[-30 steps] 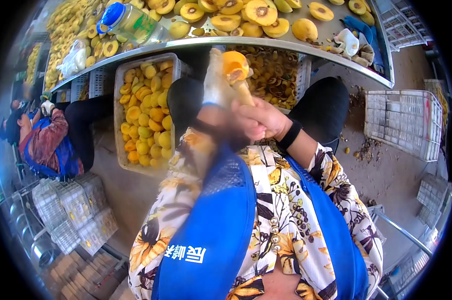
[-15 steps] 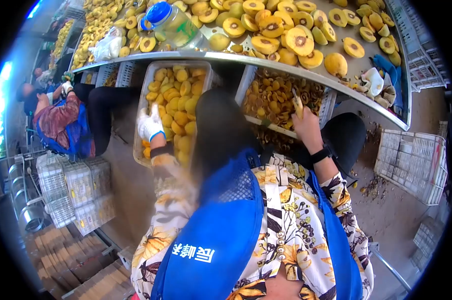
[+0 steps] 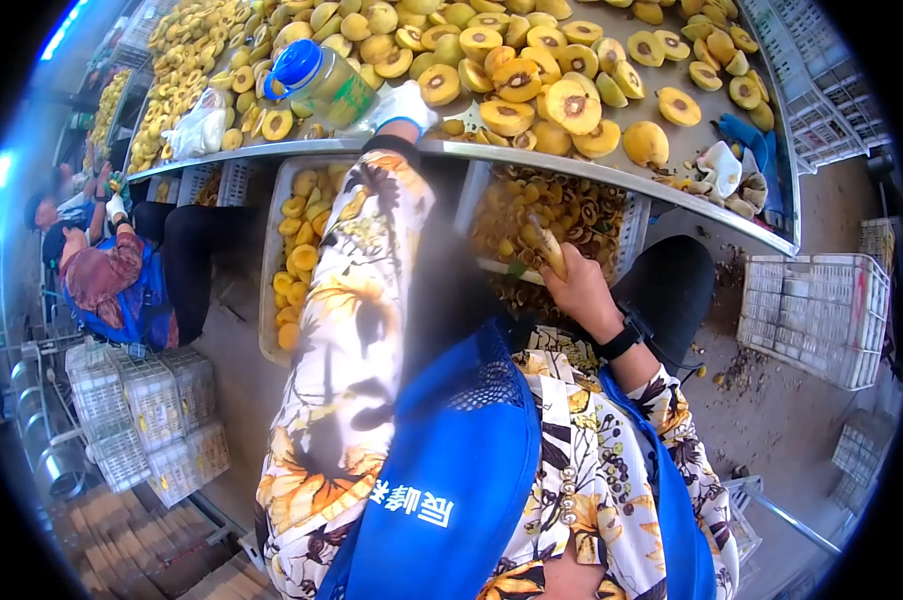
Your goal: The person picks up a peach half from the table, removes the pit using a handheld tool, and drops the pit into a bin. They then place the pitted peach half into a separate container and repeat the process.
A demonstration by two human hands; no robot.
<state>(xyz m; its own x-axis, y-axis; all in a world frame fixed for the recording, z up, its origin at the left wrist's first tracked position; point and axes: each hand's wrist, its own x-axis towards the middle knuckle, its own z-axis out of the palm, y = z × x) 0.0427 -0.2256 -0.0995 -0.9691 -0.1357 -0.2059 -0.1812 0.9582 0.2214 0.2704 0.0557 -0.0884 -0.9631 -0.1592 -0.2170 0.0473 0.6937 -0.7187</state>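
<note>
My left hand [image 3: 403, 108], in a white glove with a blue cuff, is over the metal table's front edge [image 3: 451, 149], beside halved yellow fruit [image 3: 439, 85] and a clear bottle with a blue lid [image 3: 323, 88]. Its fingers are not clear enough to tell what they hold. My right hand [image 3: 579, 290], bare, is wrapped round the pale handle of a tool [image 3: 547, 246], whose tip is blurred. That hand is above a white crate [image 3: 633, 238] of brown and yellow fruit scraps [image 3: 571, 208]. My left sleeve partly covers a translucent bin [image 3: 269, 300] of yellow fruit [image 3: 301, 262].
On the table are a white plastic bag [image 3: 196, 125] and cloths [image 3: 726, 170] at the right. White crates [image 3: 816, 318] stand on the floor at the right, with stacked crates [image 3: 151, 410] at the left. Co-workers [image 3: 116, 270] sit at the far left.
My left hand has moved up from the bin of fruit to the table edge. My right hand, still round the tool, has shifted slightly left and down. The whole view has shifted a little.
</note>
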